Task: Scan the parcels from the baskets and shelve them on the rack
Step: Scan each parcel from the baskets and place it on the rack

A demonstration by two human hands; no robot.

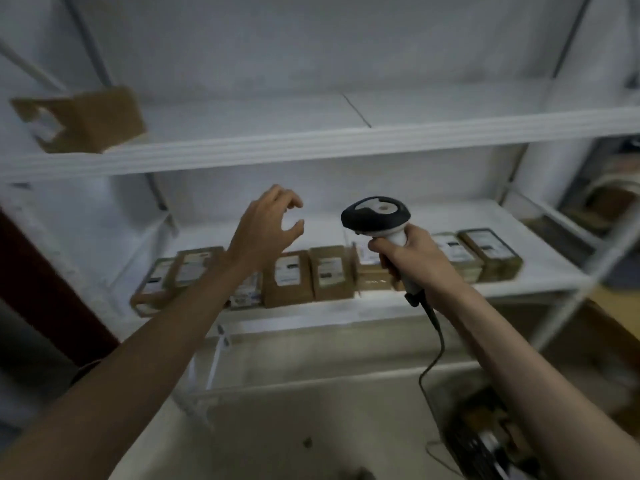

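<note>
One brown parcel (pixel 81 119) sits far left on the rack's (pixel 346 140) upper shelf; about eight labelled ones line the lower shelf — blurred. Left hand (pixel 268 226) empty, fingers loosely spread; right hand (pixel 408 252) grips the corded scanner (pixel 375 214).

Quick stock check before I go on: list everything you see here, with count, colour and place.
Rack: one, white, filling the view.
Parcels in a row: about eight, brown with white labels, middle shelf; exact count unclear behind the arms.
Single parcel: one, brown, upper shelf, far left.
Barcode scanner: one, black and white, corded, in front of the middle shelf.
Left hand: holds nothing, fingers loosely curled, raised before the row.
Right hand: grips the scanner handle.
</note>
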